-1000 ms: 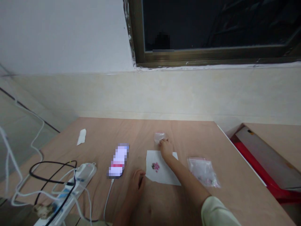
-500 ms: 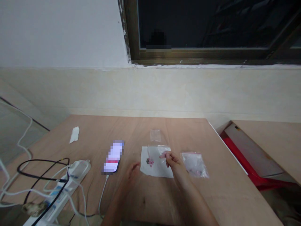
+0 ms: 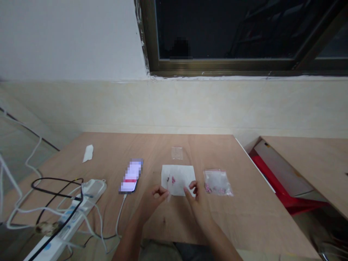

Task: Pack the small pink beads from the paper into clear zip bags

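A white sheet of paper (image 3: 182, 174) lies on the table with a small cluster of pink beads or pieces (image 3: 173, 180) on it. At the paper's lower left corner, my left hand (image 3: 155, 197) is closed in a pinch of thumb and forefinger. A faint, thin, pale strand seems to run by those fingertips, too small to name. My right hand (image 3: 196, 195) hovers at the paper's lower right edge, thumb and fingers apart, with nothing visible between them. To its right lies a clear zip bag (image 3: 218, 182) with pink pieces inside.
A small clear bag (image 3: 177, 153) lies behind the paper. A phone (image 3: 131, 176) on a charging cable is to the left, near a scrap of white paper (image 3: 88, 153). A power strip (image 3: 73, 217) with tangled cables fills the left front. The table's right edge borders a gap.
My left hand has moved right to the paper and closed into a pinch. My right hand has come down and its fingers have parted. The pink cluster looks smaller. The view has shifted slightly.
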A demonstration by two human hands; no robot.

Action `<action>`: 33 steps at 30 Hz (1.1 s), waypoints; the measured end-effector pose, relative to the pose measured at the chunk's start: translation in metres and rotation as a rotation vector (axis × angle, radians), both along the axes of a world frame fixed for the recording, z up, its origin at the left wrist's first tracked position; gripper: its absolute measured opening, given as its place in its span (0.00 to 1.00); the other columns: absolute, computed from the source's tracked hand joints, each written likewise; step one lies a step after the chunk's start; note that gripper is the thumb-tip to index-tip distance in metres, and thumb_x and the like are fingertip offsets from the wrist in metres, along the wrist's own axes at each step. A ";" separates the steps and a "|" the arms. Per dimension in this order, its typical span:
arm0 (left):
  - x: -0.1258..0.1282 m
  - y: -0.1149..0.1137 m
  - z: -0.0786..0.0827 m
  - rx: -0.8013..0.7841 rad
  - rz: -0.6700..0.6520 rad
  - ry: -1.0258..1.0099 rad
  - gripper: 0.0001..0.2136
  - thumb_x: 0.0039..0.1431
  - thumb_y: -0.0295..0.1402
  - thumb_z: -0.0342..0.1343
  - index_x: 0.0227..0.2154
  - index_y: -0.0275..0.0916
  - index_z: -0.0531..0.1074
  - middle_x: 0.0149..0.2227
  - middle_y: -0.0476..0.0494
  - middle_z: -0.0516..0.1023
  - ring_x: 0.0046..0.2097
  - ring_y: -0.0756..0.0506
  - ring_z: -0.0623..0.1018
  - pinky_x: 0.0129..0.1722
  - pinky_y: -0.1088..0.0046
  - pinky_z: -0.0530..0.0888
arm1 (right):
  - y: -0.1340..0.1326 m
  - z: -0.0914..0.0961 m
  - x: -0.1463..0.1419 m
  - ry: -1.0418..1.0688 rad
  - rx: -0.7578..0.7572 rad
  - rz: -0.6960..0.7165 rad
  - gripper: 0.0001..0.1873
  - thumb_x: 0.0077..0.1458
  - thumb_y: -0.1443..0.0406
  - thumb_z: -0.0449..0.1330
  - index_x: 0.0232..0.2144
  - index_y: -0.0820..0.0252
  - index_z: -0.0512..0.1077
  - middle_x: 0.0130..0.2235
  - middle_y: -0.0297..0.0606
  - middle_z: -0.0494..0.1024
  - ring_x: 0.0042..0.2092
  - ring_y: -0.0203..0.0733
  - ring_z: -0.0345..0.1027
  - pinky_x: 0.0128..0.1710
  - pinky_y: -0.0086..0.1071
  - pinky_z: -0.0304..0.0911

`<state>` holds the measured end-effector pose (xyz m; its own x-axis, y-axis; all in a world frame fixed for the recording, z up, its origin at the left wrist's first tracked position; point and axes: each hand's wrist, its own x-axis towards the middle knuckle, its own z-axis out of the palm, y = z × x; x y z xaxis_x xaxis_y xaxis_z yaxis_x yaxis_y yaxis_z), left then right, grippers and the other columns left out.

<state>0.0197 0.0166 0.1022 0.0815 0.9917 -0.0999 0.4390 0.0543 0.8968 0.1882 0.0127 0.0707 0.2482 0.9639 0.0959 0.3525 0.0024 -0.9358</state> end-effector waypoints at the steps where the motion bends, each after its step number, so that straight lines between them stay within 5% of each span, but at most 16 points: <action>1: 0.002 0.001 0.004 0.009 -0.006 0.010 0.09 0.44 0.36 0.52 0.16 0.38 0.67 0.20 0.52 0.71 0.27 0.49 0.70 0.30 0.76 0.67 | -0.001 0.008 -0.005 0.009 -0.003 0.128 0.09 0.45 0.58 0.53 0.24 0.59 0.62 0.26 0.34 0.66 0.29 0.37 0.57 0.30 0.30 0.55; 5: 0.008 0.006 0.009 0.024 -0.052 0.052 0.07 0.43 0.33 0.53 0.16 0.37 0.65 0.20 0.52 0.69 0.26 0.50 0.68 0.27 0.76 0.65 | 0.005 0.032 -0.023 0.054 -0.084 0.409 0.08 0.47 0.61 0.52 0.22 0.60 0.64 0.24 0.33 0.66 0.27 0.35 0.57 0.27 0.27 0.53; 13: 0.000 0.016 0.003 -0.038 -0.120 0.034 0.09 0.46 0.36 0.50 0.18 0.37 0.67 0.21 0.51 0.69 0.28 0.50 0.68 0.28 0.77 0.64 | 0.028 0.026 -0.023 0.174 -0.086 0.517 0.10 0.45 0.62 0.54 0.17 0.60 0.62 0.18 0.29 0.63 0.23 0.32 0.56 0.24 0.26 0.52; 16: -0.001 0.019 0.005 -0.023 -0.127 0.042 0.09 0.48 0.36 0.49 0.18 0.37 0.67 0.21 0.51 0.69 0.27 0.50 0.68 0.27 0.77 0.64 | 0.031 0.024 -0.021 0.170 -0.109 0.516 0.10 0.46 0.63 0.53 0.17 0.60 0.62 0.18 0.29 0.63 0.22 0.32 0.57 0.23 0.26 0.52; 23: -0.007 0.022 0.003 0.172 0.105 0.223 0.06 0.42 0.32 0.51 0.15 0.39 0.61 0.19 0.52 0.65 0.26 0.50 0.67 0.28 0.74 0.66 | 0.025 0.025 -0.024 0.070 -0.146 0.392 0.06 0.42 0.69 0.50 0.16 0.59 0.59 0.18 0.29 0.60 0.22 0.32 0.54 0.22 0.25 0.50; 25: -0.005 0.018 0.002 0.237 0.052 0.220 0.01 0.41 0.30 0.51 0.21 0.39 0.65 0.24 0.50 0.68 0.30 0.48 0.69 0.32 0.72 0.67 | 0.021 0.029 -0.028 0.068 -0.133 0.426 0.05 0.41 0.70 0.49 0.16 0.60 0.59 0.19 0.29 0.61 0.23 0.32 0.55 0.23 0.25 0.50; 29: 0.000 0.013 0.005 0.263 -0.112 0.119 0.17 0.40 0.23 0.46 0.36 0.41 0.66 0.40 0.45 0.70 0.45 0.45 0.68 0.47 0.66 0.64 | 0.014 0.034 -0.030 0.081 -0.125 0.477 0.05 0.39 0.71 0.49 0.17 0.60 0.59 0.19 0.29 0.62 0.23 0.31 0.55 0.23 0.25 0.50; 33: -0.005 0.011 0.008 0.199 -0.198 0.096 0.20 0.41 0.20 0.42 0.38 0.41 0.67 0.45 0.45 0.69 0.50 0.46 0.64 0.54 0.63 0.58 | 0.013 0.030 -0.026 0.059 -0.148 0.390 0.04 0.39 0.70 0.49 0.17 0.60 0.60 0.20 0.29 0.62 0.24 0.32 0.55 0.24 0.26 0.50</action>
